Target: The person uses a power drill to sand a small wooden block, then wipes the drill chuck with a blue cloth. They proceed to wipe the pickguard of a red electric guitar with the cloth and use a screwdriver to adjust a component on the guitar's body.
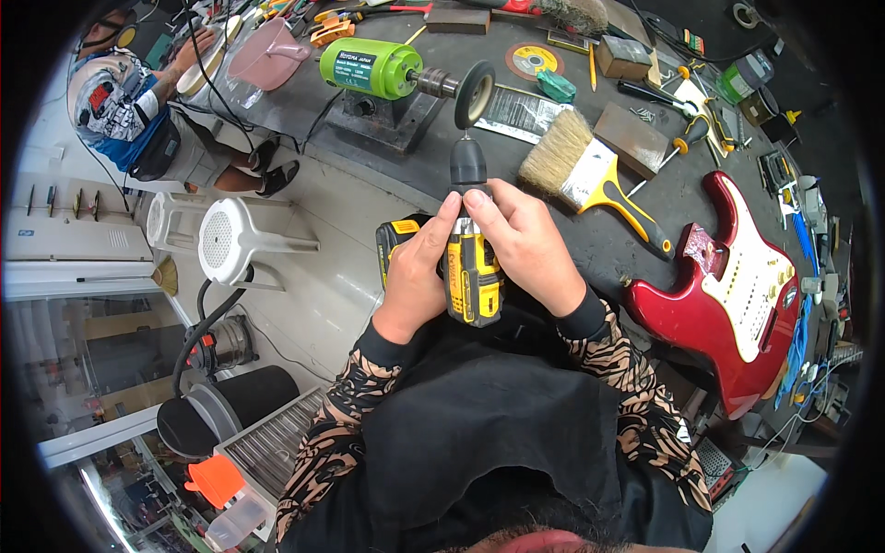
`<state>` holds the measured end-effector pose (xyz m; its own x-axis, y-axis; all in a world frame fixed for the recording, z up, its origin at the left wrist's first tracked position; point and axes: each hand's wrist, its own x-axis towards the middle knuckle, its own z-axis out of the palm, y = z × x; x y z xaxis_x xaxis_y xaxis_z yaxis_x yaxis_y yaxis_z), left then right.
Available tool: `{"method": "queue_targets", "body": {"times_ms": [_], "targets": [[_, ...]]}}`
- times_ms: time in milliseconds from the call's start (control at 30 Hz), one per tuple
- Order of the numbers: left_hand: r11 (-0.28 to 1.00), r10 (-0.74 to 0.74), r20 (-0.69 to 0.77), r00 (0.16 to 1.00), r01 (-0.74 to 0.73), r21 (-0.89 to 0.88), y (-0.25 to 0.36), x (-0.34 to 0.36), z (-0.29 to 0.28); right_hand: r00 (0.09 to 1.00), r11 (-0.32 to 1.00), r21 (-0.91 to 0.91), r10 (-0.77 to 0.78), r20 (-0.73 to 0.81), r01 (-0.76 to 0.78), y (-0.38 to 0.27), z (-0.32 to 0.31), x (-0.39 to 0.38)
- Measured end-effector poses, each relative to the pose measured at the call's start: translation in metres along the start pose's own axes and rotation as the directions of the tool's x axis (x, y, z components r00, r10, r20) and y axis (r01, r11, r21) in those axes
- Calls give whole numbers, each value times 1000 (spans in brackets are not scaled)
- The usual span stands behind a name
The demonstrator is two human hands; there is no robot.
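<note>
Both hands hold a yellow-and-black cordless drill [472,281] in front of my body. My left hand [419,267] grips its left side, thumb along the top; my right hand [521,249] grips the right, thumb near the chuck [467,161]. A thin bit in the chuck points away from me toward the dark buffing wheel [475,92] of a green bench grinder [364,64], though I cannot tell if they touch. A wide paintbrush [595,175] lies right of the drill, and a red electric guitar body [687,318] sits farther right.
The cluttered dark workbench [415,166] holds blocks, screwdrivers and a pink basin [263,60]. Another person [129,120] works at upper left. White plastic stools [226,235], a hose [203,323], a vacuum [230,350] and a black bin [253,396] stand on the floor to my left.
</note>
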<state>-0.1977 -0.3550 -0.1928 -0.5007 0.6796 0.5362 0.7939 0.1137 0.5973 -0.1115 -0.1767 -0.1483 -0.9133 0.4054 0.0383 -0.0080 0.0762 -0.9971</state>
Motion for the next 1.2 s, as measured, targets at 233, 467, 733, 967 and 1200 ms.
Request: {"method": "queue_targets", "body": {"times_ms": [233,467,733,967,1200], "targets": [[1000,-25,4,1000,25,-8,4,2,-1,1000,1000,16,11,7,-11,-4,1,0],[999,-40,48,998,39,20,-3,-2,-2,1000,1000,7,25,9,-25,-4,0,1],[999,-36,51,998,35,15,-3,-2,-2,999,999,16,31,7,-31,-7,1,0],[999,-42,52,998,41,28,-1,-1,-3,1000,1000,5,26,0,-26,-5,1,1],[999,-53,65,996,52,12,-1,1,-4,999,999,-4,34,1,-34,-2,1,2]]}}
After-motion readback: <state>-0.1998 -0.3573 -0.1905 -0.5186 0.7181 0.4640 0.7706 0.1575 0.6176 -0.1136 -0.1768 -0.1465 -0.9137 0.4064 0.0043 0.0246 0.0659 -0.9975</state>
